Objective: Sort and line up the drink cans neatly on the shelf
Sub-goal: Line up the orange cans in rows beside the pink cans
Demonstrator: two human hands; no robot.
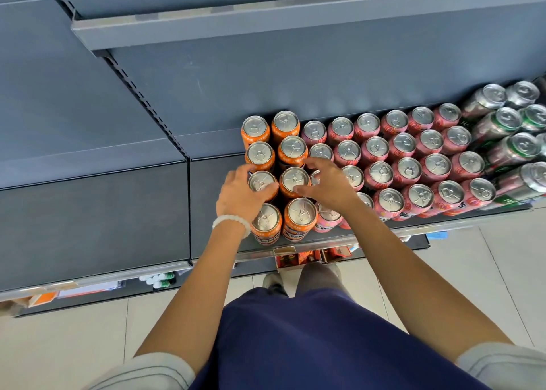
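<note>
Orange cans (pixel 293 149) stand in two columns on the dark shelf (pixel 118 218), with rows of pink cans (pixel 408 170) to their right and green-and-silver cans (pixel 506 122) at the far right, leaning in the wide-angle view. My left hand (pixel 240 196) grips the third orange can of the left column (pixel 260 180), fingers round its left side and thumb across its near rim. My right hand (pixel 329 184) arches with spread fingers over a pink can (pixel 315 179). Its thumb tip and index tip touch the neighbouring orange can (pixel 292 177).
The shelf left of the cans is bare up to a vertical divider (pixel 188 200). An upper shelf edge (pixel 266 23) overhangs at the back. Below the front rail, a lower shelf holds small packets (pixel 298 256). Tiled floor (pixel 472 271) lies behind me.
</note>
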